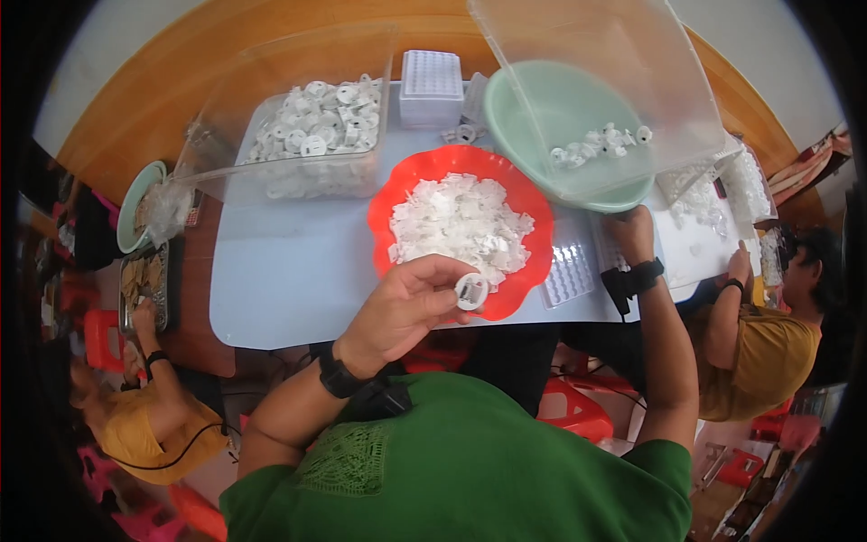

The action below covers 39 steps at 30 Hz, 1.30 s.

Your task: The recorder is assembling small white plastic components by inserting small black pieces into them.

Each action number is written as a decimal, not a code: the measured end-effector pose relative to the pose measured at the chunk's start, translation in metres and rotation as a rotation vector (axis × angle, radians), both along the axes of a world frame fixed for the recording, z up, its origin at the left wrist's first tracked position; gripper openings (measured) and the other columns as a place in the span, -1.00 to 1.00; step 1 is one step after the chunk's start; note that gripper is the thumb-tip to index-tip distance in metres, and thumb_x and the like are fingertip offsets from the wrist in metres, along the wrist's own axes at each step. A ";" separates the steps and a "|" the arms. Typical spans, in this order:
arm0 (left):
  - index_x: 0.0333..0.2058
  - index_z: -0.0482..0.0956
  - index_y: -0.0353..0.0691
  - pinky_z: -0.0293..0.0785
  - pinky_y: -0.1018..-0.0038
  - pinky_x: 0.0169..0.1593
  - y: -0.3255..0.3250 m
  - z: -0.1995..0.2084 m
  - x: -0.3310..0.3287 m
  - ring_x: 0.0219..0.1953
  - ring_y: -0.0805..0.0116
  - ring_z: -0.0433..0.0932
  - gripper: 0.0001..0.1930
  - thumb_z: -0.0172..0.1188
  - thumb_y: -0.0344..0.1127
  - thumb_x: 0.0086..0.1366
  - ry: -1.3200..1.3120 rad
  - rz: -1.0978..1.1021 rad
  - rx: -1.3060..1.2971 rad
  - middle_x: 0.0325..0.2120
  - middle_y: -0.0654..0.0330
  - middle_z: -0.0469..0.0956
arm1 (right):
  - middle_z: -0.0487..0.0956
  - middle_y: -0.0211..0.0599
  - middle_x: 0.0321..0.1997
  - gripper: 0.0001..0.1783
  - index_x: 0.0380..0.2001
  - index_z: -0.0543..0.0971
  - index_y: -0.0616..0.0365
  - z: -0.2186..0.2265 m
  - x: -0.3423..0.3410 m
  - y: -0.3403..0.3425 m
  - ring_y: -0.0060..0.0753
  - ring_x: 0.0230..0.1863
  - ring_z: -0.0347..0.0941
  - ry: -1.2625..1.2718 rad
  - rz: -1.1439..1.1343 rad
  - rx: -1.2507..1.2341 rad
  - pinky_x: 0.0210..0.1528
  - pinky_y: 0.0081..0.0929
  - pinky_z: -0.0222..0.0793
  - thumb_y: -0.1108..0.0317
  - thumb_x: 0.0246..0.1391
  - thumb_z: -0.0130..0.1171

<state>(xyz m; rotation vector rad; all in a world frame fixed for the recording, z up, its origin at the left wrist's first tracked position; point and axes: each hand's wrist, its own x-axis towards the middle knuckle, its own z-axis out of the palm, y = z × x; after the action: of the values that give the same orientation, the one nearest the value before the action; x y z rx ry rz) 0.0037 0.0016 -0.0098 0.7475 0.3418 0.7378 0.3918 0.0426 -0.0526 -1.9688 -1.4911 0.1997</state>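
Observation:
My left hand (406, 305) pinches a small round white plastic part (470, 292) with a dark slot in its face, above the near rim of a red scalloped bowl (386, 185). Inside that bowl lies a heap of small translucent white plastic pieces (461, 221). My right hand (635, 233) is at the near right edge of a pale green basin (506, 126); its fingers are mostly hidden, so their grip cannot be made out. Several white round parts (601, 144) show in the area where a clear plastic box (668, 99) overlaps the basin.
A clear bin (384, 117) full of white round parts stands at the back left. Behind the bowl is a stack of white trays (432, 81). A dimpled clear tray (569, 274) lies right of the bowl. Co-workers sit on the left (158, 415) and right (759, 352).

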 end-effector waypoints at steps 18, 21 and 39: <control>-0.04 0.41 -0.40 0.53 0.50 -0.18 -0.015 0.003 0.007 -0.23 0.38 0.55 -0.71 0.06 -0.50 0.26 0.044 0.014 0.040 -0.22 0.08 0.54 | 0.44 -0.26 -0.54 -0.79 -0.50 0.47 0.21 0.101 -0.178 -0.103 -0.25 -0.57 0.42 0.054 0.704 0.324 -0.59 -0.43 0.30 0.63 -0.29 0.26; -0.05 0.42 -0.41 0.54 0.52 -0.20 -0.022 0.006 0.004 -0.26 0.40 0.56 -0.72 0.07 -0.51 0.25 0.089 0.022 0.042 -0.26 0.10 0.55 | 0.43 -0.26 -0.54 -0.78 -0.50 0.48 0.21 0.091 -0.196 -0.101 -0.25 -0.56 0.41 -0.041 0.724 0.430 -0.60 -0.42 0.29 0.60 -0.31 0.27; -0.05 0.41 -0.43 0.53 0.53 -0.20 -0.032 0.000 -0.003 -0.29 0.42 0.56 -0.73 0.04 -0.47 0.29 0.140 0.078 0.043 -0.25 0.10 0.54 | 0.36 -0.27 -0.53 -0.78 -0.44 0.48 0.24 0.089 -0.214 -0.113 -0.28 -0.52 0.36 -0.389 0.709 0.304 -0.61 -0.39 0.28 0.53 -0.30 0.16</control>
<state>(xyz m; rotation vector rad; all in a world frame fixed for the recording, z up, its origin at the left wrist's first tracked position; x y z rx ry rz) 0.0007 -0.0307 -0.0101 0.8323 0.4850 0.7703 0.1775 -0.0709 0.0362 -1.2187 -2.2805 -0.1195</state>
